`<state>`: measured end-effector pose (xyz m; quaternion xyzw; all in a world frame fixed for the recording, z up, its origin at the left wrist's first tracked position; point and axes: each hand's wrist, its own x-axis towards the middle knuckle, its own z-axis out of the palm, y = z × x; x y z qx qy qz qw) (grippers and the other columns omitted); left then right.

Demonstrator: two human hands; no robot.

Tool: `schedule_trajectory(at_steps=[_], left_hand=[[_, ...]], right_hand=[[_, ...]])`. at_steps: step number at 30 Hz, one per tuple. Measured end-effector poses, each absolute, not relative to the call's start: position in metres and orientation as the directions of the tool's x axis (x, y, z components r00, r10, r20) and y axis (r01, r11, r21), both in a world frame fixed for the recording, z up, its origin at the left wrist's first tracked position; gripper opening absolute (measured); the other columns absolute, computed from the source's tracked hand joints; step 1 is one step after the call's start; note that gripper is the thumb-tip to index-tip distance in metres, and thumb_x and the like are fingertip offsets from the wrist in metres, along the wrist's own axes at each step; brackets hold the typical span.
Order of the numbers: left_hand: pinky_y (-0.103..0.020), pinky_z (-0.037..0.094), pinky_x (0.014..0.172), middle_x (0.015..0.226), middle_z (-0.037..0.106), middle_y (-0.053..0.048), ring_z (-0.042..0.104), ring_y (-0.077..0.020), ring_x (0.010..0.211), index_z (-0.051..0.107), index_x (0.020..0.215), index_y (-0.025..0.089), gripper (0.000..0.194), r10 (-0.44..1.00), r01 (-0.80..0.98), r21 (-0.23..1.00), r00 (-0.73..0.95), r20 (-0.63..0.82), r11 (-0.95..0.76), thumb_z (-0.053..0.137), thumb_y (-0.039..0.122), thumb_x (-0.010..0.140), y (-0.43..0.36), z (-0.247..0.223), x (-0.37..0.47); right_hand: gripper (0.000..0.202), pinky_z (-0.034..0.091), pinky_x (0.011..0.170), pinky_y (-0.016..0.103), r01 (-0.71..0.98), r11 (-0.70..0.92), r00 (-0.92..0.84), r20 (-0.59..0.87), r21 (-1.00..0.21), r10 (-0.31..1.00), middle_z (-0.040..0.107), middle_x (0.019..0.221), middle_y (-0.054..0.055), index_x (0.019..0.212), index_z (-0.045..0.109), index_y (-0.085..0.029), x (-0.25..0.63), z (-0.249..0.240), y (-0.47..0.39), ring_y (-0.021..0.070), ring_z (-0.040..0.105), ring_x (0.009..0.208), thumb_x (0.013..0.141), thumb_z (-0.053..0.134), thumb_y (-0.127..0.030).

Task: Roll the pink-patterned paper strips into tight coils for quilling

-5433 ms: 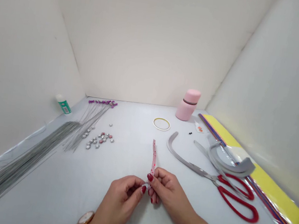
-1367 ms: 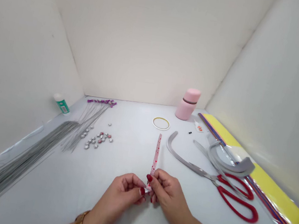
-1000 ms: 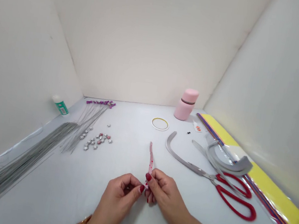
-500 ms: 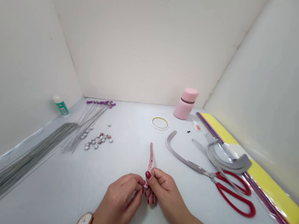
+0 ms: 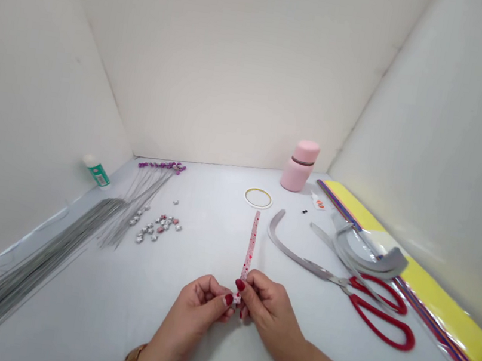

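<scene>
A narrow pink paper strip (image 5: 252, 242) with small red hearts runs away from me over the table, its near end folded into a small knot between my fingertips. My left hand (image 5: 204, 308) pinches that folded end from the left, thumb on top. From the right, my right hand (image 5: 269, 308) grips the strip just above the fold, its thumb on the paper. The fingers partly hide the fold. Small folded paper stars (image 5: 161, 224), mostly silver with a few pink ones, lie to the left.
Red-handled scissors (image 5: 345, 285) and curled grey strips (image 5: 291, 254) lie at right, beside a packet of coloured sheets (image 5: 431, 299). A tape ring (image 5: 258, 198), pink flask (image 5: 300, 166) and glue bottle (image 5: 318, 202) are farther back. Wires (image 5: 42, 265), purple stars (image 5: 164, 166) and a glue stick (image 5: 98, 172) occupy the left.
The free length of strip now reaches farther away and leans right. My left hand has turned so its thumb lies over the fold, while my right hand stays nearly in place.
</scene>
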<state>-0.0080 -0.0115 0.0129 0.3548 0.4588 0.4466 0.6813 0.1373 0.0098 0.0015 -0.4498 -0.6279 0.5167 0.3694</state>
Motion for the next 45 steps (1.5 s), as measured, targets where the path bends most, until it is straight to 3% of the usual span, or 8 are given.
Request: schedule_trajectory(at_steps=[10, 13, 16, 19, 23, 31, 39, 45], left_hand=[[-0.029, 0.043, 0.067, 0.070, 0.061, -0.003, 0.057, -0.0159, 0.067, 0.054, 0.068, 0.015, 0.013, 0.984, -0.199, 0.974, 0.158, -0.080, 0.111, 0.058, 0.024, 0.076, -0.0125, 0.0104, -0.0097], [-0.028, 0.042, 0.066, 0.066, 0.060, -0.002, 0.056, -0.0150, 0.065, 0.053, 0.065, 0.015, 0.014, 0.978, -0.242, 0.954, 0.152, -0.140, 0.174, 0.060, 0.022, 0.075, -0.0133, 0.0085, -0.0097], [-0.025, 0.040, 0.065, 0.062, 0.059, -0.001, 0.055, -0.0122, 0.063, 0.052, 0.064, 0.015, 0.014, 0.937, -0.386, 0.858, 0.222, -0.272, 0.340, 0.058, 0.019, 0.076, -0.0143, 0.0094, -0.0096], [-0.024, 0.039, 0.064, 0.064, 0.059, -0.001, 0.055, -0.0117, 0.064, 0.052, 0.065, 0.014, 0.013, 0.901, -0.452, 0.782, 0.266, -0.342, 0.430, 0.057, 0.019, 0.077, -0.0143, 0.0110, -0.0094], [-0.028, 0.039, 0.065, 0.060, 0.058, -0.001, 0.055, -0.0139, 0.063, 0.052, 0.064, 0.015, 0.014, 0.934, -0.395, 0.851, 0.232, -0.272, 0.346, 0.058, 0.018, 0.076, -0.0128, 0.0116, -0.0079], [-0.032, 0.041, 0.070, 0.075, 0.058, -0.004, 0.056, -0.0164, 0.072, 0.055, 0.069, 0.014, 0.012, 0.976, -0.384, 0.917, 0.218, -0.024, 0.109, 0.055, 0.019, 0.080, -0.0166, 0.0118, -0.0039], [-0.035, 0.040, 0.072, 0.068, 0.057, -0.003, 0.055, -0.0174, 0.070, 0.053, 0.065, 0.014, 0.015, 0.961, -0.418, 0.885, 0.258, -0.101, 0.206, 0.055, 0.018, 0.080, -0.0123, 0.0125, -0.0061], [-0.033, 0.039, 0.070, 0.074, 0.059, -0.005, 0.054, -0.0171, 0.072, 0.055, 0.068, 0.014, 0.012, 0.986, -0.317, 0.938, 0.129, -0.107, 0.143, 0.057, 0.020, 0.078, -0.0130, 0.0056, -0.0076]], right_hand=[[0.032, 0.037, 0.046, 0.020, 0.073, -0.090, -0.421, -0.112, -0.993, 0.900, 0.052, 0.056, -0.003, 0.069, 0.049, -0.017, 0.1348, 0.0014, 0.0081, 0.0086, 0.048, 0.045, 0.083, 0.044, -0.046], [0.030, 0.038, 0.047, 0.020, 0.097, -0.035, -0.406, -0.072, -0.995, 0.911, 0.053, 0.056, -0.003, 0.067, 0.049, -0.018, 0.1349, 0.0013, 0.0081, 0.0089, 0.048, 0.046, 0.084, 0.045, -0.042], [0.029, 0.037, 0.048, 0.020, 0.165, 0.067, -0.400, -0.004, -0.984, 0.917, 0.052, 0.054, -0.003, 0.065, 0.049, -0.018, 0.1362, 0.0020, 0.0083, 0.0094, 0.048, 0.048, 0.084, 0.046, -0.039], [0.031, 0.037, 0.047, 0.020, 0.171, 0.051, -0.403, -0.023, -0.984, 0.915, 0.052, 0.053, -0.004, 0.065, 0.049, -0.018, 0.1370, 0.0022, 0.0086, 0.0097, 0.047, 0.047, 0.085, 0.044, -0.042], [0.037, 0.038, 0.047, 0.020, 0.080, -0.080, -0.426, -0.107, -0.994, 0.898, 0.055, 0.056, -0.002, 0.069, 0.049, -0.017, 0.1366, 0.0012, 0.0098, 0.0096, 0.049, 0.047, 0.086, 0.036, -0.048], [0.034, 0.037, 0.048, 0.020, 0.056, -0.041, -0.413, -0.061, -0.998, 0.909, 0.050, 0.054, -0.004, 0.066, 0.048, -0.017, 0.1367, 0.0027, 0.0098, 0.0089, 0.046, 0.048, 0.087, 0.039, -0.042], [0.033, 0.038, 0.050, 0.021, 0.081, -0.003, -0.384, -0.034, -0.997, 0.923, 0.054, 0.056, -0.002, 0.066, 0.048, -0.018, 0.1365, 0.0056, 0.0089, 0.0099, 0.048, 0.051, 0.088, 0.038, -0.040], [0.028, 0.038, 0.049, 0.021, 0.010, -0.107, -0.449, -0.099, -0.994, 0.888, 0.052, 0.057, -0.003, 0.070, 0.047, -0.017, 0.1382, 0.0031, 0.0108, 0.0087, 0.047, 0.049, 0.085, 0.044, -0.040]])
